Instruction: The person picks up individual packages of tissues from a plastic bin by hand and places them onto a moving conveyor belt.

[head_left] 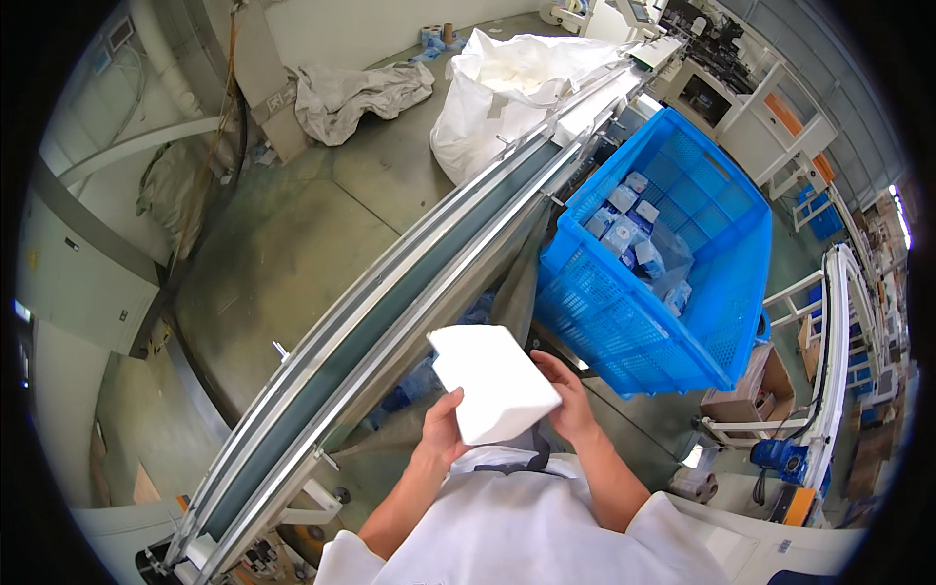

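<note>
In front of my body I hold a plain white block [492, 385], which looks like a stack of soft paper. It is tilted, with one corner sticking out at its upper left. My left hand [444, 429] grips its lower left side, thumb on the near face. Around the right side curls my right hand [567, 400], its fingers partly hidden behind the block. To the left runs a conveyor with a dark green belt [400, 302] between metal rails. A large blue plastic crate [609, 302] stands at the right, holding several small wrapped packs [624, 229].
Beyond the conveyor a big white sack [463, 122] stands on the floor, with a crumpled grey cloth [356, 102] left of it. A cardboard box [746, 400] and a blue motor [780, 458] on a white frame are at the right. Machinery [721, 58] fills the far right.
</note>
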Demonstrator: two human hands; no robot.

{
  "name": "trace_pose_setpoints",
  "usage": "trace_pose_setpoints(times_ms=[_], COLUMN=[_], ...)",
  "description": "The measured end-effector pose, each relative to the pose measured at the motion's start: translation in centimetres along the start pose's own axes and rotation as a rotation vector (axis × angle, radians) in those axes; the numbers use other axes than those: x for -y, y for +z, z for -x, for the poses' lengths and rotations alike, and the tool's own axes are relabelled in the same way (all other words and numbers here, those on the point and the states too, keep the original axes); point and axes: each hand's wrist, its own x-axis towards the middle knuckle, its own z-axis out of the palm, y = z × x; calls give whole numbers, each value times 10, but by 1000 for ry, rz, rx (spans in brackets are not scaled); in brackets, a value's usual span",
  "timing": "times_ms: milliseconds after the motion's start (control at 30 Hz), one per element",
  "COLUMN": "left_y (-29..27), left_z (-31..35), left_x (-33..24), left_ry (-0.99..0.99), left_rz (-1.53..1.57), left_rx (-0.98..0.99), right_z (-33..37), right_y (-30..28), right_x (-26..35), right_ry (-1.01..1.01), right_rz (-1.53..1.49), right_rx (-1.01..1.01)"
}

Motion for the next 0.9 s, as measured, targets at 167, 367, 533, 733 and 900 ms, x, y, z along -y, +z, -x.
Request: trace_pose_setpoints(times_ms=[167,367,533,733,900], left_y=[22,28,15,-11,14], left_z=[-13,-7,-1,-8,1], left_x=[16,11,-21,-22,-10], left_ry=[316,489,541,375,205], left_rz=[-171,-315,-44,-148,-393], left_rx=[-67,-83,-243,-243,-123], right_z=[16,14,25,25,32], right_y=[30,38,30,25,44], right_x=[-8,7,52,99,106], right_ry=[-232,-197,-195,-146,83], right_rz=[103,166,70,138,208], right_rx=[-2,-74,75,95,136])
